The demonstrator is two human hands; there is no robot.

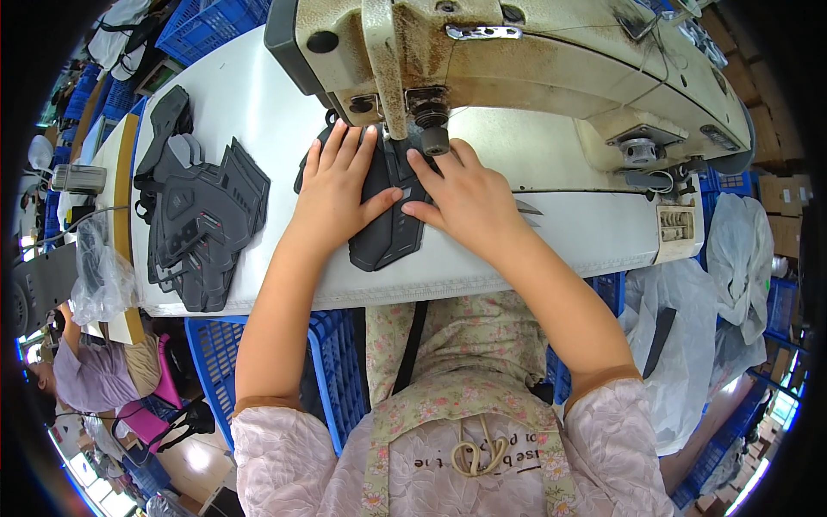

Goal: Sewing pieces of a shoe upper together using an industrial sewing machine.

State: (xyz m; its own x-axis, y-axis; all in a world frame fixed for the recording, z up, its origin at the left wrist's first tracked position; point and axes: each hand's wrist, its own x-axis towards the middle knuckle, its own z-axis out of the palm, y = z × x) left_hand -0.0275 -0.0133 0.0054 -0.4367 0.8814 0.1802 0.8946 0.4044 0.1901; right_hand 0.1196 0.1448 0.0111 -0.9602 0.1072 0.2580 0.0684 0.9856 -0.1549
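Observation:
A black moulded fabric piece [386, 244] lies flat on the white sewing table [594, 226], its far end under the needle area of a sewing machine [534, 73]. On the left part of it rests my left hand [338, 191], fingers stretched forward and thumb pointing inward. My right hand [472, 196] presses on its right side with fingers spread, some fingertips hidden behind the machine's round black knob [435, 138]. Both palms face down. Left of my hands sits a loose pile of similar black pieces [207, 228].
Blue plastic crates [338, 366] stand below the table's front edge. Clear plastic bags [680, 345] hang at the right. A co-worker [103, 370] sits far left beside another table [121, 215]. The machine's arm spans the table's far side.

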